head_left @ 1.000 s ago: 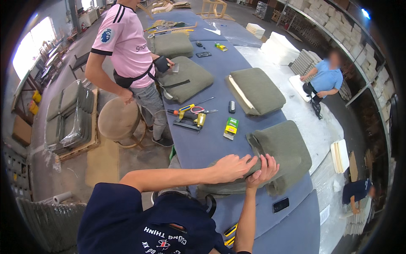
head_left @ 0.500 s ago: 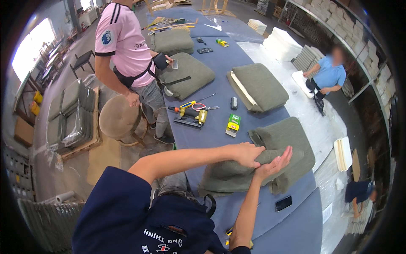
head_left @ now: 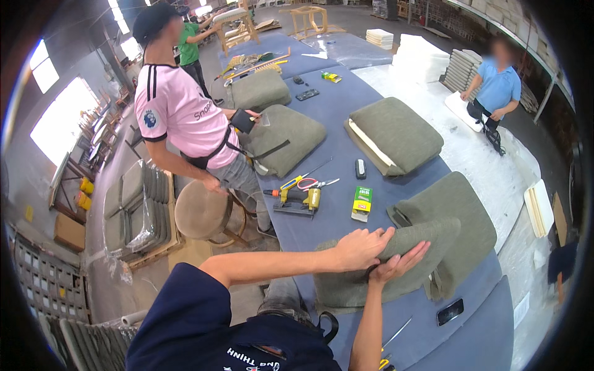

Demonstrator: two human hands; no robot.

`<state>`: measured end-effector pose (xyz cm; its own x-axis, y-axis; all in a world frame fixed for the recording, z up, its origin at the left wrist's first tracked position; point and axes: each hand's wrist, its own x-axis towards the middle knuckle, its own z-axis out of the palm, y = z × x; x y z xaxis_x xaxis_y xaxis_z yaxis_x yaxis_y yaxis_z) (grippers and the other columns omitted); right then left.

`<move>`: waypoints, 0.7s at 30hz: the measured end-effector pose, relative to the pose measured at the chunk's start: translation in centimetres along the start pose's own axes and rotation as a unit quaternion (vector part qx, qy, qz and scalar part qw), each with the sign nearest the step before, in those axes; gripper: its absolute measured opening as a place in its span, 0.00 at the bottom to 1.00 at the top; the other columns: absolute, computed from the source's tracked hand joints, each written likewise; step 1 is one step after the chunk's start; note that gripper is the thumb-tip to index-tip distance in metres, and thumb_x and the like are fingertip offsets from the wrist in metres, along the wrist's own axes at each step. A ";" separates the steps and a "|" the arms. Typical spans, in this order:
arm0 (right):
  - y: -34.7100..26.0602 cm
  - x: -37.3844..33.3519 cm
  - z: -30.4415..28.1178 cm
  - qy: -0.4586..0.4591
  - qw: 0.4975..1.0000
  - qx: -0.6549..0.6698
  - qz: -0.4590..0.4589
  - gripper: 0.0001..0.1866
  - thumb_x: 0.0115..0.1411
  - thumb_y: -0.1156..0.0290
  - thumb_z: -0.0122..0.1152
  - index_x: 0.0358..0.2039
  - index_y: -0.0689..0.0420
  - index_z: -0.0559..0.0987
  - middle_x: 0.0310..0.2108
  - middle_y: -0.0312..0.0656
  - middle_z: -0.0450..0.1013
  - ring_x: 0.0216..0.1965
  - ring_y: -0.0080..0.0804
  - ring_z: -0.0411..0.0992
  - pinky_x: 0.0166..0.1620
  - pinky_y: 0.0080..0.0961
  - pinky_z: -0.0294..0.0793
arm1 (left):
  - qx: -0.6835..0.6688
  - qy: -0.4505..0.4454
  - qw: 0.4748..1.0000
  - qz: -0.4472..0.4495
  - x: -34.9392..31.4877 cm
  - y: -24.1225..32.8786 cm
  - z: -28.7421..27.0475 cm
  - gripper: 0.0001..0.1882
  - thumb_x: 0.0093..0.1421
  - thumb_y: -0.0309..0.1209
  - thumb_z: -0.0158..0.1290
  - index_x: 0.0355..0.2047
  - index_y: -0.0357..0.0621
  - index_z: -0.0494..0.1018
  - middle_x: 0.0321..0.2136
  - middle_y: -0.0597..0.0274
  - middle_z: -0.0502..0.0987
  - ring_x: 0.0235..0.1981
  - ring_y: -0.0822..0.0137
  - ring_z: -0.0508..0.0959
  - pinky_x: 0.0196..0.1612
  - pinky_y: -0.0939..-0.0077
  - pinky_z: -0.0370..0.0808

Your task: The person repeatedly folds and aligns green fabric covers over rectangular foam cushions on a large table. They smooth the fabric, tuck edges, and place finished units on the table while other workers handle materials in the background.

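A grey-green fabric cushion cover [head_left: 346, 290] lies on the table before me, its upper part raised in a rounded fold. My left hand [head_left: 365, 248] is closed on this fold, fingers bent over the fabric. Against the near side of it rests my right hand [head_left: 401, 263], fingers stretched out along the cloth. The spot where the two hands meet is partly hidden. Just beyond, another grey-green cushion [head_left: 467, 216] lies flat, with a loose flap of cloth at its near end.
On the blue table [head_left: 337, 226] lie a staple gun [head_left: 300, 201], scissors [head_left: 315, 183], a green-yellow box [head_left: 362, 204] and a phone [head_left: 450, 312]. A cushion [head_left: 396, 135] with white filling lies farther off. A person in pink [head_left: 182, 117] stands at left beside a round stool [head_left: 201, 210].
My view has shifted, so the scene sits farther right and lower. My left fingers now bend higher over the fold. The raised fabric stands up more; my right hand stays against it.
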<state>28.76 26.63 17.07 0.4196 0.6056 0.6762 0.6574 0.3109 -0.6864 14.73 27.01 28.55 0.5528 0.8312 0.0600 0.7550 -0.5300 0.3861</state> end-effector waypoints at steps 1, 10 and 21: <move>0.4 -0.8 -0.2 0.002 1.000 -0.008 0.009 0.41 0.72 0.44 0.31 0.73 0.65 0.59 0.75 0.55 0.54 0.75 0.56 0.49 0.75 0.55 0.43 | -0.003 0.000 1.000 -0.003 0.2 0.0 -0.1 0.50 0.53 0.40 0.69 0.68 0.32 0.54 0.47 0.42 0.77 0.34 0.41 0.82 0.36 0.50 0.80; 1.9 -2.7 0.1 -0.027 0.999 -0.027 0.004 0.41 0.74 0.43 0.31 0.73 0.65 0.59 0.74 0.58 0.54 0.74 0.59 0.52 0.74 0.58 0.46 | -0.005 0.011 0.999 -0.045 0.8 -1.5 0.1 0.46 0.55 0.41 0.68 0.67 0.36 0.57 0.48 0.44 0.78 0.39 0.44 0.82 0.40 0.50 0.78; 4.8 12.3 -5.5 0.000 0.999 0.033 -0.010 0.35 0.72 0.48 0.42 0.67 0.65 0.67 0.67 0.58 0.64 0.68 0.54 0.63 0.67 0.50 0.60 | -0.240 -0.160 0.958 -0.008 10.7 3.2 -1.3 0.42 0.60 0.56 0.61 0.57 0.27 0.71 0.47 0.37 0.80 0.48 0.42 0.81 0.49 0.57 0.77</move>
<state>40.51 31.55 23.59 0.4070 0.5990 0.6896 0.6230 0.3701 -0.6892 22.59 34.43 31.61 0.6807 0.7032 -0.2051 0.5580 -0.3164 0.7672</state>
